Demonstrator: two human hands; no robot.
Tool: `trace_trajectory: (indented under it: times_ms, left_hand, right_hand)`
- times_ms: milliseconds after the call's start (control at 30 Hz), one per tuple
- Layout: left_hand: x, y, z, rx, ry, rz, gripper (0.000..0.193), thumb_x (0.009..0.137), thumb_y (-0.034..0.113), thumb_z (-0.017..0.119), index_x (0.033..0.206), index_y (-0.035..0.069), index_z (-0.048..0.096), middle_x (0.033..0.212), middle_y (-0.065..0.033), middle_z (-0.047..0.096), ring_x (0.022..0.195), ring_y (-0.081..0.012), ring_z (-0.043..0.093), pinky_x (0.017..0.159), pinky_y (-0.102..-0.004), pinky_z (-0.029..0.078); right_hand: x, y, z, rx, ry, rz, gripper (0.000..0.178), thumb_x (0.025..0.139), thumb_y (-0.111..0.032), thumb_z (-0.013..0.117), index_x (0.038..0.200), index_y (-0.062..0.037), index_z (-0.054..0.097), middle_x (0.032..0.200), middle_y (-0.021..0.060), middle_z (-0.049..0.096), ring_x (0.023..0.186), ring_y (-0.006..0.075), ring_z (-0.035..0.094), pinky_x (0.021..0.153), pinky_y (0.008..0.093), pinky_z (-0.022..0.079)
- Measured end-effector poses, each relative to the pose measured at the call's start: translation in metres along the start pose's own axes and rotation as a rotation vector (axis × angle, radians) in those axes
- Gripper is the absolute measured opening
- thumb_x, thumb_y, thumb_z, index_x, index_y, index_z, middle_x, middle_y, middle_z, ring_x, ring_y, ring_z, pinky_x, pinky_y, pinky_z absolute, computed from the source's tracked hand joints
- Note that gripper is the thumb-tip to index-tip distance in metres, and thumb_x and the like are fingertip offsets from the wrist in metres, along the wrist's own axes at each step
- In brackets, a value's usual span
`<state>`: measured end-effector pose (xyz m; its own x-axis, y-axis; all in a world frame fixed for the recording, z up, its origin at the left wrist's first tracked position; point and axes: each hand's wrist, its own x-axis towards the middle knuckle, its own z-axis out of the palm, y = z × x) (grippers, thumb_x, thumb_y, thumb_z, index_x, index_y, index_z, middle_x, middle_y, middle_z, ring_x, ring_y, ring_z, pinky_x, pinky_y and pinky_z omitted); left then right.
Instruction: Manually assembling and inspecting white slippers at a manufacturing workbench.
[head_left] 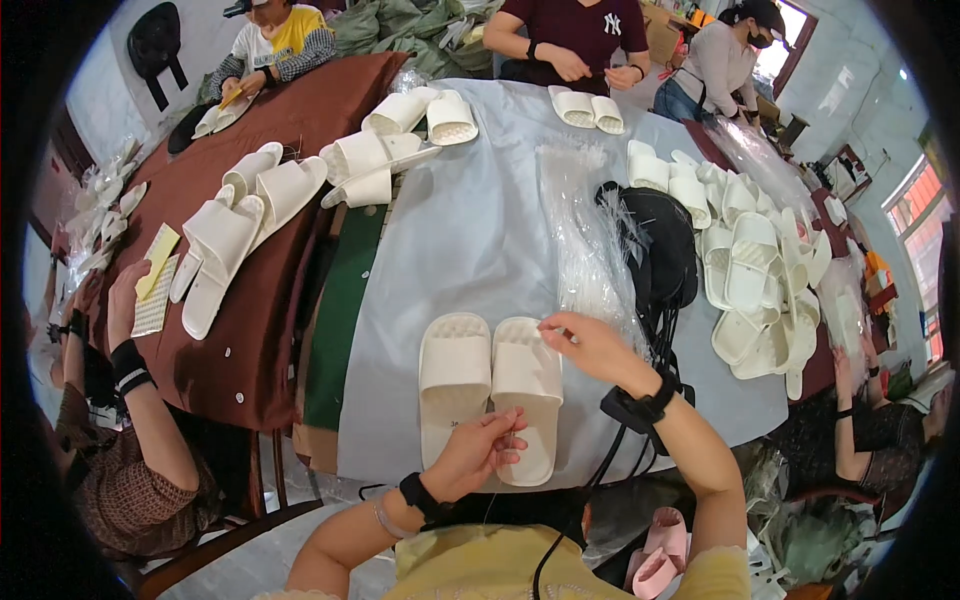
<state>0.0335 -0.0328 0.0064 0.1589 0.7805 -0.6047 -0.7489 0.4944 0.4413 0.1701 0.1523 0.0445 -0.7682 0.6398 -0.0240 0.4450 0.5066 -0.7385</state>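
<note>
A pair of white slippers [455, 375] lies side by side on the grey-blue cloth in front of me, toes pointing away. Over their heel ends, my left hand [480, 455] is closed in a pinch, with a thin clear strand [516, 443] at its fingertips. My right hand [595, 350] is by the toe of the right slipper [527, 375], its thumb and forefinger drawn together; whatever they hold is too fine to make out. Beyond them lies a bundle of clear plastic strands [590, 235].
More white slippers lie in a heap [750, 255] to the right and in a row [220, 240] to the left. A black bag [655, 240] with cords sits beside the strands. Several co-workers surround the tables; one co-worker's hand [125, 300] is near yellow card. Pink slippers [660, 555] are below.
</note>
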Motion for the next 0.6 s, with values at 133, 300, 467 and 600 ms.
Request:
trace_trajectory:
  times_ms: [133, 300, 467, 600]
  left_hand:
    - [0.009, 0.008, 0.013, 0.056, 0.054, 0.044, 0.026, 0.091, 0.022, 0.052, 0.108, 0.002, 0.053, 0.091, -0.0025, 0.056, 0.063, -0.0092, 0.053, 0.047, -0.0208, 0.042]
    - [0.012, 0.011, 0.020, 0.077, 0.086, 0.013, 0.023, 0.092, 0.019, 0.049, 0.108, 0.003, 0.050, 0.085, -0.0011, 0.053, 0.048, -0.0056, 0.039, 0.036, -0.0178, 0.028]
    - [0.012, 0.012, 0.018, 0.079, 0.020, -0.037, 0.025, 0.092, 0.018, 0.049, 0.114, 0.005, 0.049, 0.084, -0.0007, 0.052, 0.045, -0.0049, 0.033, 0.036, -0.0176, 0.026]
    - [0.010, 0.016, 0.020, 0.095, 0.013, -0.080, 0.029, 0.092, 0.017, 0.048, 0.119, 0.006, 0.047, 0.084, -0.0003, 0.053, 0.044, -0.0043, 0.032, 0.037, -0.0174, 0.025]
  right_hand:
    - [0.021, 0.018, 0.010, 0.128, -0.276, 0.103, 0.032, 0.089, -0.026, 0.051, 0.104, 0.0015, 0.057, 0.085, 0.0094, 0.062, 0.072, 0.0146, 0.055, 0.067, 0.0281, 0.044]
    - [0.035, 0.008, 0.007, 0.159, -0.489, 0.298, 0.035, 0.088, -0.028, 0.055, 0.106, 0.0013, 0.059, 0.088, 0.0065, 0.062, 0.076, 0.0112, 0.055, 0.066, 0.0252, 0.045]
    - [0.042, 0.022, 0.012, 0.276, -0.369, 0.250, 0.034, 0.085, -0.027, 0.059, 0.105, 0.0016, 0.060, 0.091, 0.0069, 0.063, 0.079, 0.0128, 0.058, 0.068, 0.0255, 0.046]
    - [0.047, 0.022, 0.014, 0.188, -0.304, 0.254, 0.031, 0.081, -0.023, 0.062, 0.102, 0.0008, 0.061, 0.088, 0.0085, 0.064, 0.078, 0.0149, 0.059, 0.068, 0.0270, 0.047]
